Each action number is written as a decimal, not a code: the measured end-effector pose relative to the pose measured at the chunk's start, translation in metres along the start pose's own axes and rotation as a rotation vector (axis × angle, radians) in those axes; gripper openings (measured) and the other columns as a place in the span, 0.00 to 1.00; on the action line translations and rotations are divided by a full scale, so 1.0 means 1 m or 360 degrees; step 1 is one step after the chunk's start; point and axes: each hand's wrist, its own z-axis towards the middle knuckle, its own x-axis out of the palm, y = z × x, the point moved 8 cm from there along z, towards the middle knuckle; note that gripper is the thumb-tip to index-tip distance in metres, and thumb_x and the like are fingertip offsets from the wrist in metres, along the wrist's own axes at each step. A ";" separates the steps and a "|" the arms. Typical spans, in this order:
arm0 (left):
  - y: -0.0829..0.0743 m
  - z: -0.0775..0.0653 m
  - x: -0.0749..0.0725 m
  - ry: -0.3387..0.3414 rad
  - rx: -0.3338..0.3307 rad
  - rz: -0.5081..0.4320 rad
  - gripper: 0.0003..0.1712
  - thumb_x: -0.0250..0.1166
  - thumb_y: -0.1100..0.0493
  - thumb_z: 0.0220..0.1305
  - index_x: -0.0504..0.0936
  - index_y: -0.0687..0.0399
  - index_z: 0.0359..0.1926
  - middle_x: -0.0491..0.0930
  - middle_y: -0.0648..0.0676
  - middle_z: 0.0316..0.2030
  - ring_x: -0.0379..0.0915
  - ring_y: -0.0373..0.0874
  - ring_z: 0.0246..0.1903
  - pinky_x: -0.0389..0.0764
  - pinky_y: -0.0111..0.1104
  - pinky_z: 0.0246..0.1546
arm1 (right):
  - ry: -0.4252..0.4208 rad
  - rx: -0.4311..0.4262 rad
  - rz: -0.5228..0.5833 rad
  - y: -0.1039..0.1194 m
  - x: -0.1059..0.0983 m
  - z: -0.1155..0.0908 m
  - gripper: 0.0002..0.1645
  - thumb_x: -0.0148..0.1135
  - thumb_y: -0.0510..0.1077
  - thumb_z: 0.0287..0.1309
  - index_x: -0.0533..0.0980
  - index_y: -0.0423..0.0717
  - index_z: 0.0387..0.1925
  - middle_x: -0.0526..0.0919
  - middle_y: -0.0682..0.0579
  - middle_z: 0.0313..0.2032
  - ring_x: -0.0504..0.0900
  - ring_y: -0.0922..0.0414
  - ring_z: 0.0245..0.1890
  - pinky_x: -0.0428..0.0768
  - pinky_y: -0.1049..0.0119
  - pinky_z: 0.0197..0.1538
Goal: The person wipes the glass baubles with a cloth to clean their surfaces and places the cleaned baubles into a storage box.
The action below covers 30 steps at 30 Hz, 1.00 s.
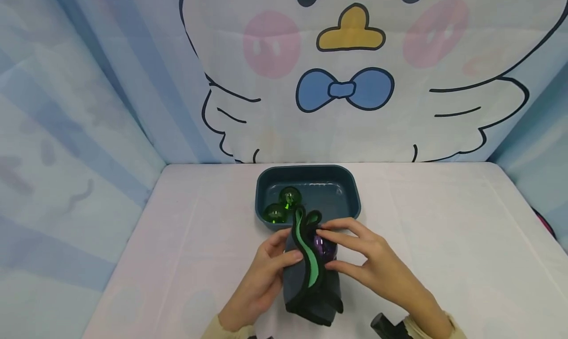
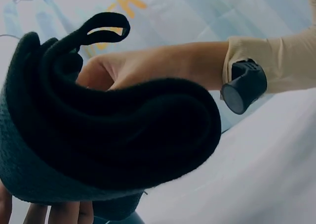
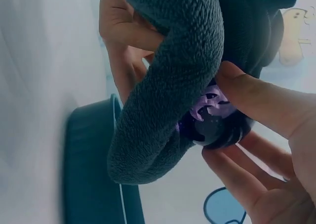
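Note:
My left hand (image 1: pixel 266 267) grips a folded dark grey cloth (image 1: pixel 293 282) with black edging and a green strip along its fold. In the left wrist view, the thick rolled cloth (image 2: pixel 123 130) covers much of the scene, with a few fingertips (image 2: pixel 64 214) showing below it. My right hand (image 1: pixel 374 255) pinches a shiny purple ball (image 1: pixel 327 250) against the cloth's right side. The right wrist view shows the ball (image 3: pixel 217 120) between thumb and fingers, partly tucked against the terry-textured cloth, so its far side is hidden.
Just beyond the hands stands a dark blue tray (image 1: pixel 328 206) with two clear green balls, one farther back (image 1: pixel 290 196) and one nearer (image 1: pixel 275 213). A pale cloth covers the table (image 1: pixel 199 230). Printed curtains (image 1: pixel 266 122) hang behind and at both sides.

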 end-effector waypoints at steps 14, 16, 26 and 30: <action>-0.001 0.001 -0.001 0.0058 0.0064 0.0056 0.24 0.65 0.68 0.59 0.77 0.52 0.57 0.73 0.54 0.60 0.76 0.44 0.52 0.80 0.31 0.49 | -0.0141 0.0357 0.0328 -0.021 0.005 0.001 0.26 0.74 0.42 0.52 0.80 0.49 0.56 0.83 0.56 0.47 0.83 0.62 0.47 0.85 0.66 0.44; -0.002 0.001 -0.002 0.0061 0.0068 0.0039 0.23 0.65 0.69 0.60 0.77 0.51 0.56 0.72 0.53 0.60 0.77 0.43 0.50 0.81 0.31 0.47 | -0.0155 0.0310 0.0287 -0.019 0.004 0.002 0.29 0.75 0.42 0.51 0.80 0.50 0.57 0.83 0.56 0.49 0.83 0.62 0.48 0.86 0.66 0.43; -0.006 0.000 -0.003 0.0038 0.0088 0.0016 0.22 0.63 0.70 0.58 0.78 0.48 0.53 0.71 0.53 0.58 0.77 0.42 0.49 0.80 0.30 0.47 | -0.0111 0.0018 0.0091 -0.007 0.005 0.001 0.41 0.80 0.38 0.43 0.76 0.49 0.62 0.78 0.52 0.58 0.79 0.59 0.58 0.81 0.72 0.53; -0.006 0.000 -0.003 0.0038 0.0078 0.0015 0.23 0.64 0.69 0.59 0.77 0.50 0.55 0.71 0.54 0.59 0.77 0.43 0.50 0.80 0.32 0.49 | -0.0192 -0.0100 0.0009 -0.001 0.003 0.001 0.38 0.79 0.39 0.44 0.78 0.49 0.60 0.79 0.51 0.58 0.77 0.58 0.58 0.75 0.76 0.59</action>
